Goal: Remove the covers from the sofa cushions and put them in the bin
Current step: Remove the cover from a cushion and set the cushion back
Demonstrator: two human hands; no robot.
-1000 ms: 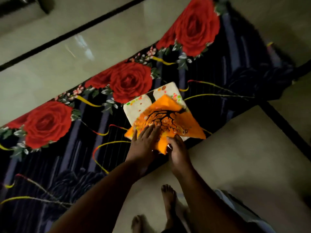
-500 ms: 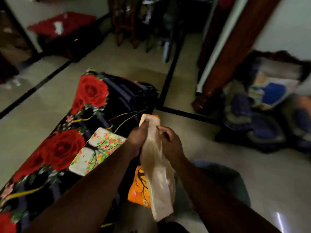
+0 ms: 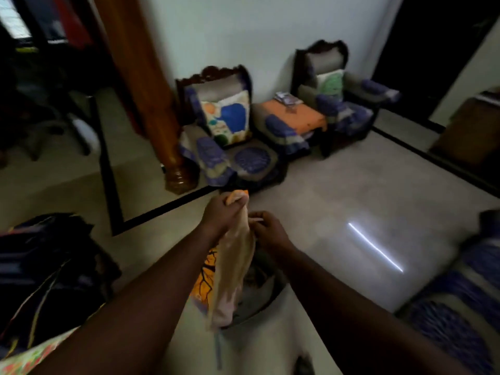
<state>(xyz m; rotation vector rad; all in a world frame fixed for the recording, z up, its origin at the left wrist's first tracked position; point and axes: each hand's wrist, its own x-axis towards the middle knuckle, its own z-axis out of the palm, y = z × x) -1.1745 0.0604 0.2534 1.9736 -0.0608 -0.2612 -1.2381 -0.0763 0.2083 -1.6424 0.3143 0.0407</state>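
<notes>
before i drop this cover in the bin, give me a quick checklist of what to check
1. Left hand has a firm grip on the top of the cover: ok.
2. Right hand pinches the cover's edge: ok.
3. Cover hangs free of any cushion: ok.
4. Bin sits below the hanging cover: ok, though only part of its rim shows.
5. Room left inside the bin: cannot tell, too dark and blurred.
6. Covers remaining: not ok, the cushion on the near chair and the cushion on the far chair look covered.

Left hand: raised on an outstretched arm, fingers curled tight.
Right hand: held just beside, fingers pinched.
</notes>
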